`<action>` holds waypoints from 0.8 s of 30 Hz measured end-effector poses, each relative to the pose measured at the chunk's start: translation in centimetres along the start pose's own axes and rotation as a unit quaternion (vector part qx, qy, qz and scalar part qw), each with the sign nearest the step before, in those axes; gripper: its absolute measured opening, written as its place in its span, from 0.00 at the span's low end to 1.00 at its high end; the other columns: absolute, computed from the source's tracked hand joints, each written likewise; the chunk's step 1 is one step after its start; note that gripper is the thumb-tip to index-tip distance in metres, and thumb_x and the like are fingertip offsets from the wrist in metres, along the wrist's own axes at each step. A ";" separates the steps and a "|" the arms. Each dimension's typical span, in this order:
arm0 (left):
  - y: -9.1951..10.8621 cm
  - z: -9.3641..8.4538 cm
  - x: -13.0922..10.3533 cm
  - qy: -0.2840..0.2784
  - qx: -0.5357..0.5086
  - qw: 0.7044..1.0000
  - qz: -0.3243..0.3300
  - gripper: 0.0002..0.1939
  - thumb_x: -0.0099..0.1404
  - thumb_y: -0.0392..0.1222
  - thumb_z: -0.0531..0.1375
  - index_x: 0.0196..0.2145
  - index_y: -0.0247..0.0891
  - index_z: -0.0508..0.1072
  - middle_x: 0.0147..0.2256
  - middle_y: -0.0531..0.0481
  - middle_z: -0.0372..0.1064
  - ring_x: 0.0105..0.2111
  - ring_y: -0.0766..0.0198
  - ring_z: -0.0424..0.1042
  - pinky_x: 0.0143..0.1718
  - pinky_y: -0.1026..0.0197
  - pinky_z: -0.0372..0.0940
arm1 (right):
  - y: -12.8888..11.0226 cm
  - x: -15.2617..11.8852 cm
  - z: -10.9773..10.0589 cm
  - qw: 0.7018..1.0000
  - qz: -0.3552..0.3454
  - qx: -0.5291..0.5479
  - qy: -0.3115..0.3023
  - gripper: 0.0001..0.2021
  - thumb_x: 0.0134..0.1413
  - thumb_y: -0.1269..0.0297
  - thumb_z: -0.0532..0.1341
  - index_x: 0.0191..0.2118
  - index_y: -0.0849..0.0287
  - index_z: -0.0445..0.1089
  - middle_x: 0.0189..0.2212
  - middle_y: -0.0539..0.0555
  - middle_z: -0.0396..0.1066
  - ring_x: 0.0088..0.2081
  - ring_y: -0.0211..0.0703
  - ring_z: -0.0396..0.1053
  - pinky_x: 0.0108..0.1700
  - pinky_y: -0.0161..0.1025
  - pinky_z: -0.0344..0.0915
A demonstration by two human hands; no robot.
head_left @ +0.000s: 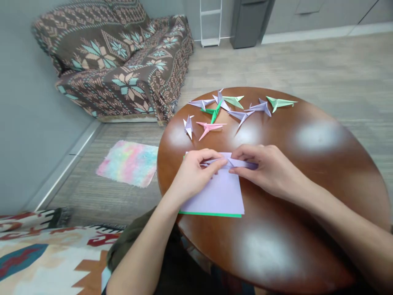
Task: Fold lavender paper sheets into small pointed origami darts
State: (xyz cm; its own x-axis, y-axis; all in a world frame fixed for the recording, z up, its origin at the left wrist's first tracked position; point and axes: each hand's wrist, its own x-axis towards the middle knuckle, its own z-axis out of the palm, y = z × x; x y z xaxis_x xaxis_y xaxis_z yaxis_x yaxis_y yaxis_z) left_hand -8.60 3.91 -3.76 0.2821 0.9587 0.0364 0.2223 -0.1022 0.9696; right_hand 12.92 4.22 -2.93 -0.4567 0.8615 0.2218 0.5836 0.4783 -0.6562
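Note:
A narrow folded lavender paper (pixel 242 164) is pinched between both my hands, above a stack of square sheets. My left hand (pixel 201 170) grips its left part, thumb on top. On its right part, my right hand (pixel 264 166) closes with thumb and fingers. The lavender top sheet (pixel 219 194) of the stack lies flat under the hands, with a green edge showing below it. Beyond the hands rest several folded paper figures, among them a pink one (pixel 209 128), a dark green one (pixel 214 112) and a light green one (pixel 280 103).
The round brown wooden table (pixel 307 164) has a curved edge near my body. Past it are a sofa with a patterned cover (pixel 129 78), a pastel rug (pixel 130 163) on the floor, a grey bin (pixel 247 24) and a white rack (pixel 211 24).

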 end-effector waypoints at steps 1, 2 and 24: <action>-0.3 0.1 0.1 0.012 -0.014 1.000 -0.012 0.10 0.65 0.44 0.66 0.32 0.35 0.80 0.25 0.52 0.72 0.24 0.70 0.68 0.29 0.67 0.65 | 0.1 0.1 0.0 0.998 -0.021 -0.040 0.043 0.07 0.57 0.67 0.68 0.41 0.56 0.74 0.35 0.53 0.79 0.37 0.50 0.75 0.47 0.49 0.67; -0.5 0.3 0.2 0.040 -0.045 0.998 -0.025 0.10 0.65 0.45 0.66 0.32 0.35 0.79 0.24 0.53 0.71 0.24 0.70 0.69 0.29 0.67 0.66 | 0.2 0.1 0.0 0.991 -0.039 -0.077 0.102 0.10 0.56 0.66 0.68 0.45 0.56 0.73 0.40 0.55 0.79 0.42 0.54 0.75 0.52 0.53 0.66; -0.2 2.1 -0.3 0.057 -0.252 0.964 -0.067 0.14 0.56 0.47 0.73 0.27 0.34 0.77 0.22 0.55 0.70 0.22 0.72 0.63 0.27 0.66 0.57 | -1.5 0.1 1.1 0.927 0.158 0.336 0.046 0.14 0.51 0.55 0.74 0.29 0.59 0.75 0.20 0.48 0.70 0.22 0.36 0.65 0.26 0.34 0.62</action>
State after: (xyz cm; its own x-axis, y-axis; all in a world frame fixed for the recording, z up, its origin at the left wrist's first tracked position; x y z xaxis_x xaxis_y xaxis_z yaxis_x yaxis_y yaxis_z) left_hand -6.75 3.11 -4.49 0.1713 0.9802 -0.0998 -0.2403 0.1398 0.9606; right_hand 11.27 3.39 -2.73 -0.2575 0.9661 -0.0172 0.1133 0.0125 -0.9935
